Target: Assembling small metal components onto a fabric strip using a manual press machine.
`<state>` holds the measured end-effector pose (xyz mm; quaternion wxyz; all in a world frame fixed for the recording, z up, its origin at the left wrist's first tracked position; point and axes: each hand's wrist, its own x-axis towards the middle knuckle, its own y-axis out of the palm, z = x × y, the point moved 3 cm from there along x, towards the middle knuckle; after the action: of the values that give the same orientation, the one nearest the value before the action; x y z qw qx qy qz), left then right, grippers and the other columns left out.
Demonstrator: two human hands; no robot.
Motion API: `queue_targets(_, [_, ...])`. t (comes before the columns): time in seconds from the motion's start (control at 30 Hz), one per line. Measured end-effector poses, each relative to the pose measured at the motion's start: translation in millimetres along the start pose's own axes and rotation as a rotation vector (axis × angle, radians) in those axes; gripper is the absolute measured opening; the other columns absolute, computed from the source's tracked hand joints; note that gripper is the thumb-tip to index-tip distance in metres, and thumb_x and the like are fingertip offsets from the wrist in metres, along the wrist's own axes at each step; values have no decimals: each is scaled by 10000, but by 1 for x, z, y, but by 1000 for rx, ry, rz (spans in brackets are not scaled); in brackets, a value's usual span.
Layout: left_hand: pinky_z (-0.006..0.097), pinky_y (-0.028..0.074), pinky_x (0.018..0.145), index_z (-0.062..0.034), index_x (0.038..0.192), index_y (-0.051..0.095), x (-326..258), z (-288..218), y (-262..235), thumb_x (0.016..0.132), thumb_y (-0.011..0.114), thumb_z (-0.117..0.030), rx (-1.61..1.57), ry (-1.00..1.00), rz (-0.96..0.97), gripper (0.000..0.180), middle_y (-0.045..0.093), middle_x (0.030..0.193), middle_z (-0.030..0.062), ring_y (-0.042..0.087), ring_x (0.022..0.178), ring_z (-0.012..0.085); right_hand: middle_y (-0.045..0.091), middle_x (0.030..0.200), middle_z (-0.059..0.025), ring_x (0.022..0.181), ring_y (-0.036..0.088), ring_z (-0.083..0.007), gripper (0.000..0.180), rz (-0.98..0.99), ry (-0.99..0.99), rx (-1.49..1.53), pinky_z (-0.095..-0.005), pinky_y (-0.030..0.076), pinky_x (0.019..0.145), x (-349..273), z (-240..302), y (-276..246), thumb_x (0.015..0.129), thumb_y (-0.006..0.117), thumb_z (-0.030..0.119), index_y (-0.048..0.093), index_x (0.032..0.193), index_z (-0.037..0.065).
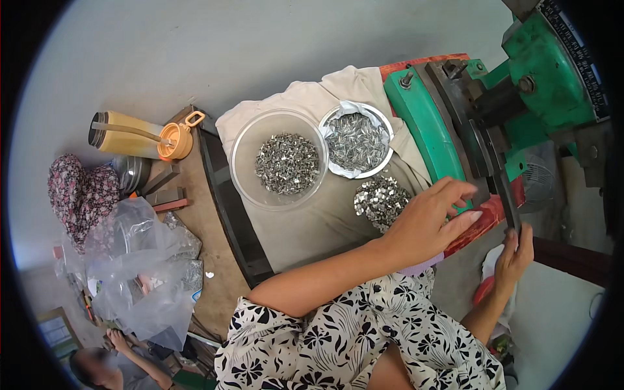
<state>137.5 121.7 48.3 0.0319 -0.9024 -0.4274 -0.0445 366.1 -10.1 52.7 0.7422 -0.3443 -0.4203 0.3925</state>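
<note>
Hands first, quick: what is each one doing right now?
Left hand: fingers pinched together at the green press, whether around a small metal piece cannot be told.
Right hand: closed on a dark lever.

press machine (520, 84) stood at right, metal bowl (356, 142) of parts just left of it, plastic bowl (279, 159) further left, loose pile (380, 200) before it, flask (146, 135) far left
</note>
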Motion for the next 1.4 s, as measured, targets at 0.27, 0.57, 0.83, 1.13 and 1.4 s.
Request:
queue_targets(0.27, [230,535,686,-3,1168,687,-17,0,-56,1021,579,-220,-269,-267,86,283,677,932,24,624,783,72,625,917,-153,781,629,-274,236,208,-422,310,-337,488,683,33,93,25,847,693,69,604,1035,-42])
queue_targets(0.57, [272,500,818,-2,1165,718,-64,-53,-177,847,715,-11,340,85,-389,319,716,1004,94,646,917,152,684,1050,-112,977,670,-141,265,534,-98,1359,-273,545,879,99,224,114,903,690,-20,565,1133,-63])
queue_targets(0.83, [272,502,820,52,1140,683,-83,-51,-196,908,672,-30,478,1,-682,246,678,1006,90,636,893,143,659,955,-71,854,675,-117,165,389,-154,1145,-243,546,772,85,211,109,895,711,11,625,1023,-49])
queue_targets(1.13, [249,520,689,20,1211,629,-128,-3,-86,1033,530,-155,-249,-559,35,269,663,933,42,617,796,94,652,762,-20,616,629,-95,85,465,573,946,-233,531,585,-14,15,68,957,639,71,642,1006,1])
queue_targets(1.4, [417,536,697,-14,1119,604,-144,26,-39,962,611,-168,346,-570,67,221,665,942,188,674,801,347,575,724,35,618,498,-38,224,231,502,551,-214,396,547,-30,-24,95,961,686,182,657,1094,3])
